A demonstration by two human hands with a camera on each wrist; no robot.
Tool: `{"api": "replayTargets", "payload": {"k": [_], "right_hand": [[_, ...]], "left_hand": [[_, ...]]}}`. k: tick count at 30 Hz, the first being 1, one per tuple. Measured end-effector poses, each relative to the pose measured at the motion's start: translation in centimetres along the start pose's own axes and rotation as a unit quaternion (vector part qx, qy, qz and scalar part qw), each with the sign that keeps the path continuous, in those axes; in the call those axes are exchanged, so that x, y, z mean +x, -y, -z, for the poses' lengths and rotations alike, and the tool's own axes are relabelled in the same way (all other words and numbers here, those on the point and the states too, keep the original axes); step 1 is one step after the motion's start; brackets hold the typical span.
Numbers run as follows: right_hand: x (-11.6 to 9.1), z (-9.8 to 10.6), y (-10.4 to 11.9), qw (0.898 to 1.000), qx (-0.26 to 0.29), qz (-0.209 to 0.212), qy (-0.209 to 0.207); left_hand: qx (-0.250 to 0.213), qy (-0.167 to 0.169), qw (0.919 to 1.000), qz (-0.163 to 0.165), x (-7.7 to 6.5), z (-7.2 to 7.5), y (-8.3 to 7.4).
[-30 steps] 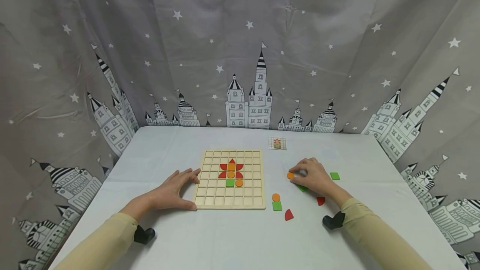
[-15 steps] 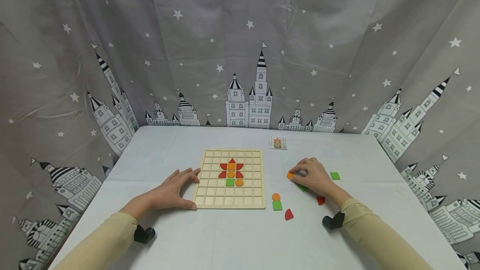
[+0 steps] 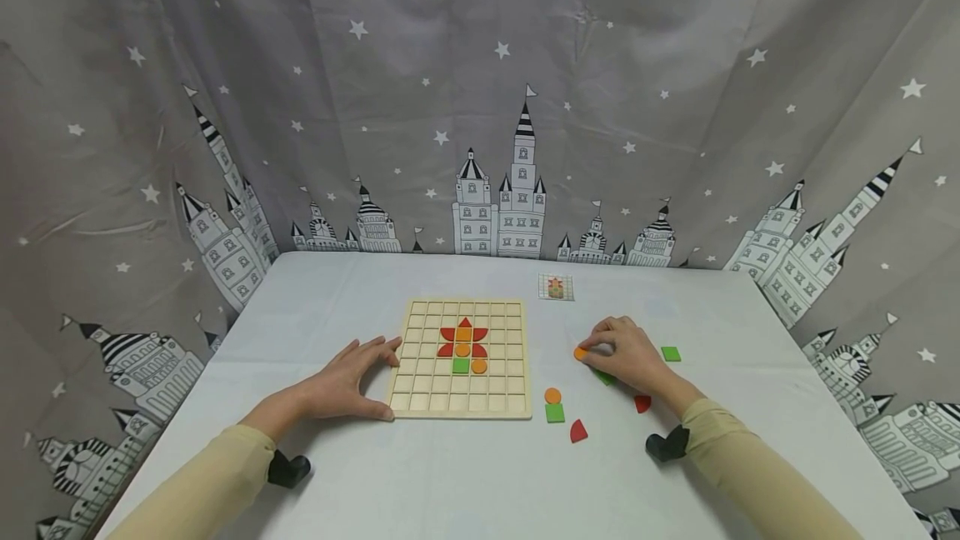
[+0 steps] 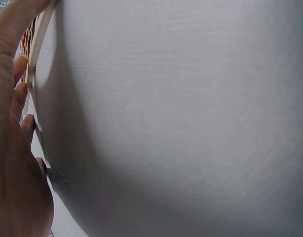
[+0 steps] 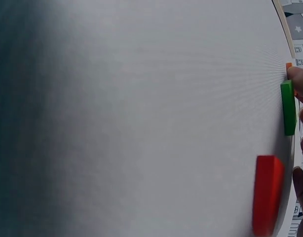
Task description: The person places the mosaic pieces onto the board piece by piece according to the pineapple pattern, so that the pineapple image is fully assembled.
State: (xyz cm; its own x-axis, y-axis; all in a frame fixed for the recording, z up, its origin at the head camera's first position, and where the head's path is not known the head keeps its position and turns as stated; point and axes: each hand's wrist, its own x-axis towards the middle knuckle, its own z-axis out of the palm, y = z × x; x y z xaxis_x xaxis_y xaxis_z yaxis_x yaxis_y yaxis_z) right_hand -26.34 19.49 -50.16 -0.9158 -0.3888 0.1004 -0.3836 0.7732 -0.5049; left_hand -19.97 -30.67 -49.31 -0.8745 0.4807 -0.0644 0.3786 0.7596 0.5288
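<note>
Beside the wooden grid board point(image 3: 427, 401), my left hand point(image 3: 341, 386) touches its left edge with spread, relaxed fingers and its thumb at the near left corner. Red, orange and green pieces form a figure on the board, with a green square point(image 3: 461, 366) and an orange disc point(image 3: 478, 367) in its lowest row. To the right, my right hand point(image 3: 626, 357) pinches another orange disc point(image 3: 580, 353) at the tabletop between thumb and fingertips. A green piece point(image 3: 603, 377) lies partly hidden under that hand; the right wrist view shows the green piece point(image 5: 288, 108) close below the thumb.
A small pattern card point(image 3: 556, 287) lies behind the board. Near the board's right side are a loose orange disc point(image 3: 552, 396), a green square point(image 3: 555, 413) and a red quarter-round point(image 3: 578, 432). Another red piece point(image 3: 642, 403) and green square point(image 3: 671, 353) lie around the right wrist.
</note>
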Motion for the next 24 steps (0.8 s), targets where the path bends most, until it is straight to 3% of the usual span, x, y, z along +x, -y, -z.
{"api": "replayTargets", "payload": {"k": [12,24], "right_hand": [[0.8,-0.4,1.4,1.000,0.009,0.020,-0.006],[4.7,-2.9,9.4,0.989,0.016,0.145,-0.011]], "left_hand": [[0.005,-0.005,1.0000,-0.001,0.0,-0.1,0.1],[-0.001,-0.003,1.0000,0.000,0.0,0.0,0.0]]}}
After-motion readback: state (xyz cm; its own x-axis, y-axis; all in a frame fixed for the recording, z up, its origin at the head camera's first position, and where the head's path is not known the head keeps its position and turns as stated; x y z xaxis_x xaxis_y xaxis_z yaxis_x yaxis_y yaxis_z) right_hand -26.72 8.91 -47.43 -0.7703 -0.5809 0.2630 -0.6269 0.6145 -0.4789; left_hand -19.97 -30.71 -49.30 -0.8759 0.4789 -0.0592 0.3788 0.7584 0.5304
